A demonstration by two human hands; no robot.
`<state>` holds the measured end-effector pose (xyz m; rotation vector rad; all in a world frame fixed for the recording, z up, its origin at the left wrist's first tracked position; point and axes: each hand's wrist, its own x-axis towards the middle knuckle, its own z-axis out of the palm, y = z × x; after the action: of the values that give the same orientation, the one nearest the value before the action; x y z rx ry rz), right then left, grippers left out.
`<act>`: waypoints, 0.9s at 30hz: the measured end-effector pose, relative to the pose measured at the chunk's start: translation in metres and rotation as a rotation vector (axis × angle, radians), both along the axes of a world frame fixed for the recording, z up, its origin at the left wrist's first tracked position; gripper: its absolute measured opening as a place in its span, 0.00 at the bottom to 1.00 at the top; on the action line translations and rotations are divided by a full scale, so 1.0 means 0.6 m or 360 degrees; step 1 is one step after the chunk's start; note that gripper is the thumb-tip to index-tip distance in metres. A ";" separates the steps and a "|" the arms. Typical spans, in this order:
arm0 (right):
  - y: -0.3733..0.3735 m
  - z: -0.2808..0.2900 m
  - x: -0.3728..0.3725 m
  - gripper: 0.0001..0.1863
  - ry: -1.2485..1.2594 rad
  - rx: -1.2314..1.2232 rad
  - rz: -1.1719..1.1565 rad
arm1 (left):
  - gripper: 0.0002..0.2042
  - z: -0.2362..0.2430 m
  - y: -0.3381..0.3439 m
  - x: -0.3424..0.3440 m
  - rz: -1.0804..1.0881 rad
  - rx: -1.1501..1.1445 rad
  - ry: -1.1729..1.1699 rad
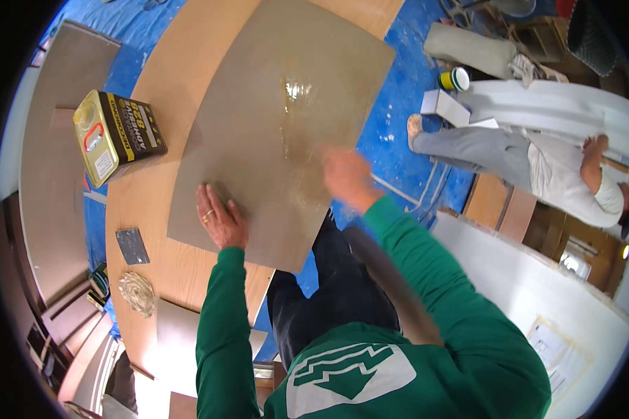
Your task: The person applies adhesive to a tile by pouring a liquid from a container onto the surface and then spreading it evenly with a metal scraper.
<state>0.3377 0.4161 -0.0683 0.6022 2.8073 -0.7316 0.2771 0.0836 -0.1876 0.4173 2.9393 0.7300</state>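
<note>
A flat grey-brown panel (248, 105) lies on a wooden tabletop. My left hand (221, 218) rests on its near left part, palm down, fingers stretched out, a ring on one finger. Over the right side of the panel is my right hand (348, 176), smeared by motion; its fingers and anything in them cannot be made out. A shiny wet streak (293, 115) of what looks like adhesive runs along the panel beyond that hand. To the left stands a rectangular metal adhesive can (122, 134) with a black and yellow label and a red handle.
On the wooden table (182, 63) lie a dark flat square (132, 246) and a crumpled pale cloth (138, 294). Blue sheeting (398, 91) covers the floor. At right, another person (531, 157) stands near a white box (445, 108) and a yellow-and-green tub (454, 79). Boards lean at far left.
</note>
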 end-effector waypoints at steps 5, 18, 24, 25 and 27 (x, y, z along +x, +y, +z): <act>0.266 -0.023 -0.225 0.19 -0.0033 0.0182 -0.0016 | 0.37 -0.011 -0.046 -0.026 0.0136 -0.0476 0.0142; 0.037 -0.089 -0.172 0.24 0.0224 0.0423 0.0605 | 0.37 -0.003 -0.031 -0.029 0.0171 -0.0530 0.0065; 0.037 -0.023 0.010 0.28 0.0063 0.0089 0.0727 | 0.36 -0.003 -0.034 -0.029 0.0172 -0.0454 0.0102; 0.056 -0.015 -0.009 0.28 -0.0036 0.0150 0.0518 | 0.36 -0.004 -0.036 -0.030 0.0181 -0.0454 0.0114; 0.118 -0.016 -0.076 0.27 -0.0038 0.0235 0.0267 | 0.36 -0.001 -0.041 -0.030 0.0168 -0.0465 0.0118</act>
<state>0.2922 0.4867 -0.0780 0.3878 2.8632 -0.4859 0.2589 0.0591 -0.1885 0.2700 3.0892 0.2900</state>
